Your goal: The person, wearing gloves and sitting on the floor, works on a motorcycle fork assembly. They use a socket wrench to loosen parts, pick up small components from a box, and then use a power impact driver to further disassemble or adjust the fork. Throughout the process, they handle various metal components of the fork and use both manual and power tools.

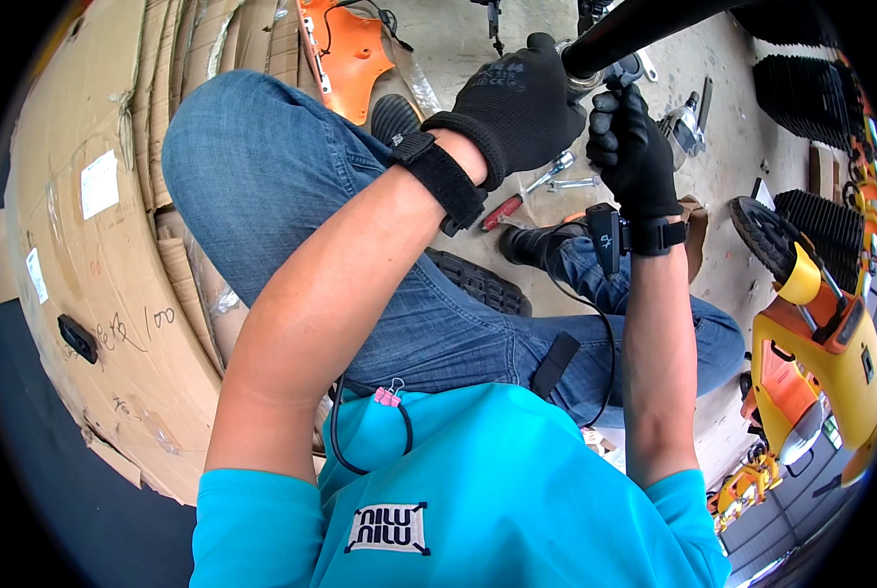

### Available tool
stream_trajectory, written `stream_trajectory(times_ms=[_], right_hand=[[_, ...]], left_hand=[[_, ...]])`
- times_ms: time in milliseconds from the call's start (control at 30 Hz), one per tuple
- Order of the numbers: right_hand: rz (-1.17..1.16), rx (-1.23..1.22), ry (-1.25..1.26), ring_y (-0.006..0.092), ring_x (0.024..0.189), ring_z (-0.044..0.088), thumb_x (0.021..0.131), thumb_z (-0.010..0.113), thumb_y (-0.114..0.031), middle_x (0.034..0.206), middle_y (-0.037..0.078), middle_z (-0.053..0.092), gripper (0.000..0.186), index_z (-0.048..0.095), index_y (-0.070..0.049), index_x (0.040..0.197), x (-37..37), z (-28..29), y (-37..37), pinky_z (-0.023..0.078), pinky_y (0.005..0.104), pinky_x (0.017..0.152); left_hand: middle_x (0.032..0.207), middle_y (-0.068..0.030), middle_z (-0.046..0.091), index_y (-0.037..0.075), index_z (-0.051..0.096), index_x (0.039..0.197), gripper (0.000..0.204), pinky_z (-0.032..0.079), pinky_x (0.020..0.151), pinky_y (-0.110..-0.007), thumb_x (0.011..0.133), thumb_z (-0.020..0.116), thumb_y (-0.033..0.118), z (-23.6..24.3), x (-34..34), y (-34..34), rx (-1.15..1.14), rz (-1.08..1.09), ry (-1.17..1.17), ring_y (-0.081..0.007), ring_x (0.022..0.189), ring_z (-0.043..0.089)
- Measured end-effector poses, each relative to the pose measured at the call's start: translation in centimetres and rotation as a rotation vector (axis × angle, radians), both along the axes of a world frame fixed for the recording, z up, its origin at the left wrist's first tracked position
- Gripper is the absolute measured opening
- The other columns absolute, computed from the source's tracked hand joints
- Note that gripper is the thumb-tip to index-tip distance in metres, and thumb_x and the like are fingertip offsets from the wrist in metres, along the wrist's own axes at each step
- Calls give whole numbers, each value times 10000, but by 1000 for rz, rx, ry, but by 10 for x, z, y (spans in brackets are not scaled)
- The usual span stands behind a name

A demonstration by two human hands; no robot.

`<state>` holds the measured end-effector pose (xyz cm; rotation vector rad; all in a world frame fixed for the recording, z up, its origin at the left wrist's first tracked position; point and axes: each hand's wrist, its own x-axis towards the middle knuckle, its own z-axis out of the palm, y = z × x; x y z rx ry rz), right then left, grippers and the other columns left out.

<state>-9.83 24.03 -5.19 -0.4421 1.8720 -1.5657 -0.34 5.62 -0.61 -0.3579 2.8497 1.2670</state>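
Note:
Both my hands wear black work gloves and meet at the lower end of a thick black tube [644,31], which slants in from the top right. My left hand [517,106] is closed at the metal collar [582,78] on the tube's end; the glove hides most of its grip. Just right of it, my right hand [636,152] has its fingers curled in beside a dark clamp-like fitting [623,73]. Whatever lies inside those fingers is hidden. Below the hands, a red-handled tool [503,212] with a metal shaft and a wrench [576,183] lie on the floor.
Flattened cardboard [96,245] lies along the left, with an orange panel [352,54] at its far end. A metal part [686,127] sits on the concrete floor right of my hands. Yellow-and-orange scooter-like bodies [830,363] and black ribbed pieces [811,93] line the right side.

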Motion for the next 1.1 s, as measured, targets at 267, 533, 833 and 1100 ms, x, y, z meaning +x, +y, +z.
stream_trajectory(times_ms=[267, 533, 833, 1100], right_hand=[[-88, -314, -445, 75, 563, 391, 1064, 340, -325, 743, 10, 530, 388, 559, -7, 1030, -2, 0, -1, 327, 205, 480], [-114, -379, -555, 65, 593, 376, 1061, 354, -332, 773, 2, 501, 361, 545, -26, 1037, -4, -3, -2, 320, 195, 493], [-31, -233, -144, 56, 596, 390, 1057, 396, -263, 769, -16, 491, 285, 562, -33, 1031, 5, 1, -6, 343, 189, 505], [-240, -371, -432, 66, 599, 398, 1047, 429, -275, 773, -5, 507, 278, 565, -34, 1032, 6, -4, -10, 358, 194, 519]], left_hand=[[848, -280, 669, -142, 474, 1122, 532, 588, 708, -374, 818, 705, 229, 1, 0, 0, 2, -4, 4, -332, 789, 715], [851, -284, 667, -132, 479, 1121, 524, 585, 732, -382, 822, 702, 236, -3, -2, 0, 8, -4, -12, -336, 802, 712], [857, -281, 669, -134, 480, 1124, 528, 585, 730, -377, 833, 689, 254, -3, 0, -1, 0, 2, 12, -335, 811, 712], [838, -278, 672, -142, 483, 1119, 530, 585, 730, -382, 827, 678, 256, -5, -1, 0, -7, -9, 17, -337, 799, 714]])
